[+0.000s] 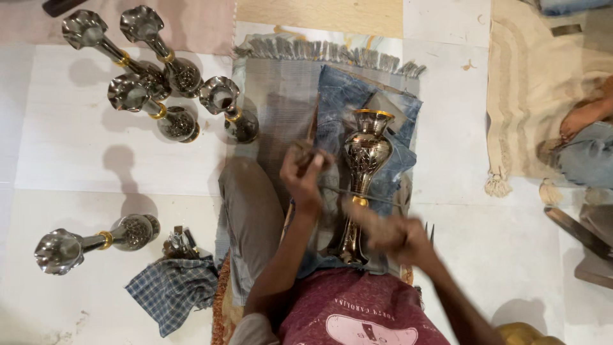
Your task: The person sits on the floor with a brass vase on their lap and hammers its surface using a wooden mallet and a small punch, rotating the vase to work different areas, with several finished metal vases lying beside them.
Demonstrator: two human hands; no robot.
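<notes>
- A person seated on the floor works on a tall metal vase [363,172] with a gold-rimmed mouth and a pierced, patterned belly, lying along folded blue denim [345,102] across the lap, mouth pointing away from the body
- The left hand [305,171] is raised beside the vase's belly, fingers closed round a small dark lump, seemingly a pad or cloth; what it is cannot be told
- The right hand [389,233], blurred, is closed near the vase's lower stem; its grip looks tight, though what it holds is not clear
- A thin cord or strip [370,197] runs taut between the two hands, crossing the vase at its narrow neck above a gold band
- Under the denim lies a grey fringed mat [281,89] on the pale tiled floor [83,147]
- Four similar fluted vases [159,83] stand in a cluster toward the floor's far left corner; a fifth vase [89,243] lies on its side at the near left
- A blue checked cloth [171,287] sits crumpled beside the left knee, small metal tools [179,243] just above it
- At the right edge, another person's bare foot [581,118] and jeans rest on a cream tasselled rug [523,83]
</notes>
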